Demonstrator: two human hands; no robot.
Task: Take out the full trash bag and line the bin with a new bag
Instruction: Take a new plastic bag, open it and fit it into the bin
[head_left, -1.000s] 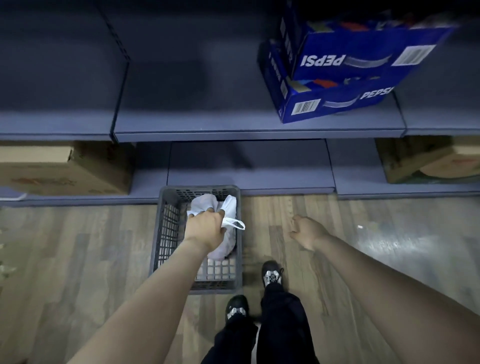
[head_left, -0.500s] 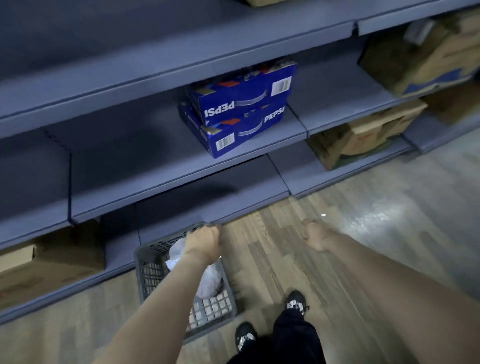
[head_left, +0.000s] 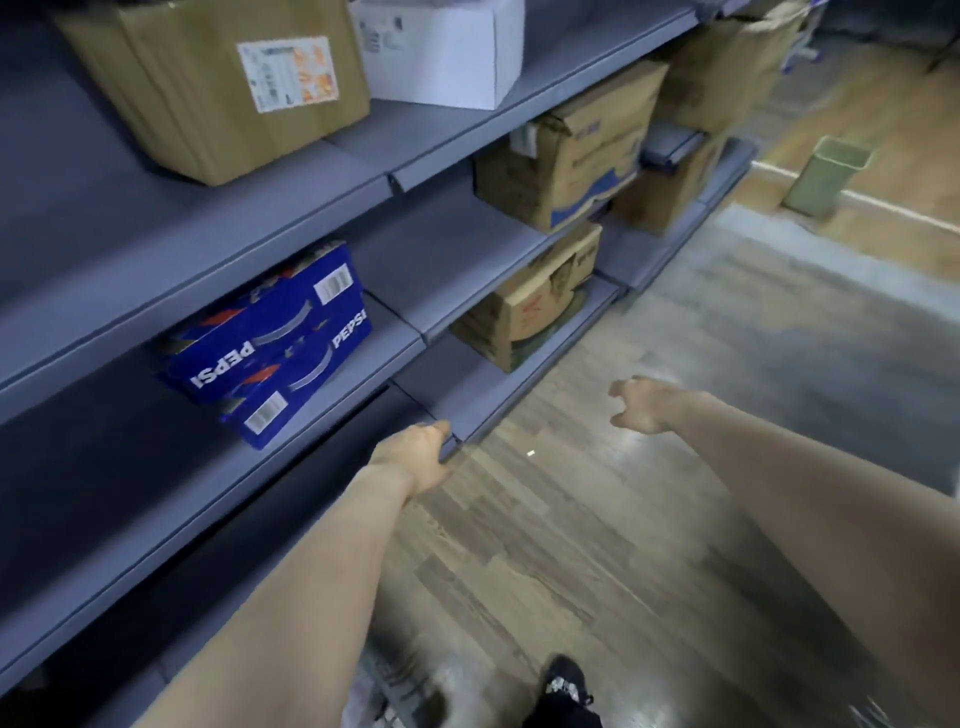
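The left hand was extended low beside the shelf edge, fingers curled; whether they grasped the trash bag could not be determined, as neither bag nor bin was visible. The right hand hung released, apparently for balance.

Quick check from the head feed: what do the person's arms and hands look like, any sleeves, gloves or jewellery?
Both forearms are bare: no sleeves reach into view. The left hand and right hand wear no gloves, and no watch, ring or band shows on the wrists or fingers, though motion blur hides fine detail. Lower down, dark trousers and a black shoe with pale markings show.
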